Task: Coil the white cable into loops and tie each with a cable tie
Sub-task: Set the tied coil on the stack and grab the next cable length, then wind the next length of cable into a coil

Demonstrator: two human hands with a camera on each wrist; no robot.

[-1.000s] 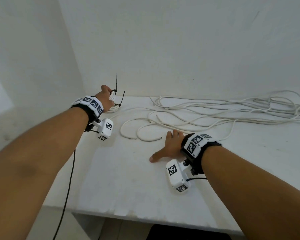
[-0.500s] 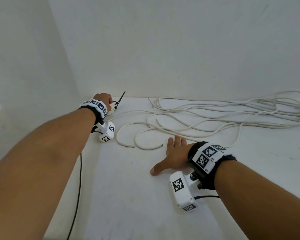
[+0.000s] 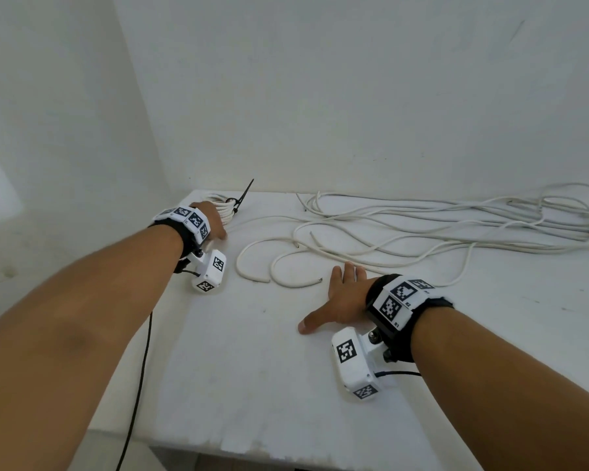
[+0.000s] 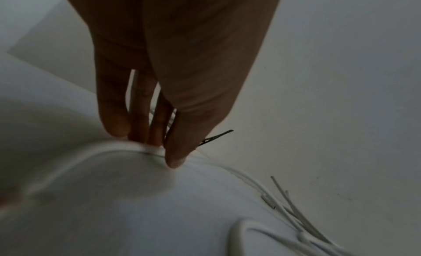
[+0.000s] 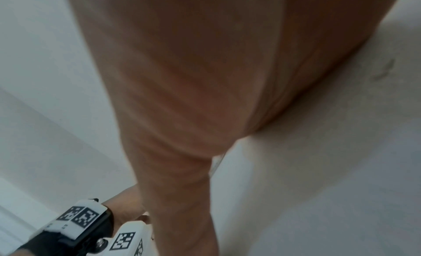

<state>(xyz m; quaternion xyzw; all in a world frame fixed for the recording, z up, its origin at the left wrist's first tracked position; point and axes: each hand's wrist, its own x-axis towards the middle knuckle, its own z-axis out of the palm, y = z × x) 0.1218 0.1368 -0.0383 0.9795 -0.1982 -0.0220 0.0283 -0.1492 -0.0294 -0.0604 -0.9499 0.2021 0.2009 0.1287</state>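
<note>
A small coil of white cable [image 3: 223,207] lies at the table's far left corner, bound by a black cable tie [image 3: 240,198] whose tail sticks up. My left hand [image 3: 215,220] is over it, and the fingertips [image 4: 114,126] touch the coil [image 4: 91,155] with straight fingers. The tie's tail [image 4: 218,135] shows just past the thumb. Loose white cable [image 3: 422,226] sprawls in long strands across the back of the table, with cut ends near the middle. My right hand [image 3: 340,294] lies flat on the table just in front of those ends, holding nothing.
The white table [image 3: 252,368] stands in a corner, with walls behind it and to the left. Its front edge runs across the bottom of the head view. A black lead [image 3: 140,368] from the left wrist camera hangs over the left edge.
My left hand has come down from mid-air and set the tied coil on the table's far left corner, its fingers now straightened. The right hand stays flat in place.
</note>
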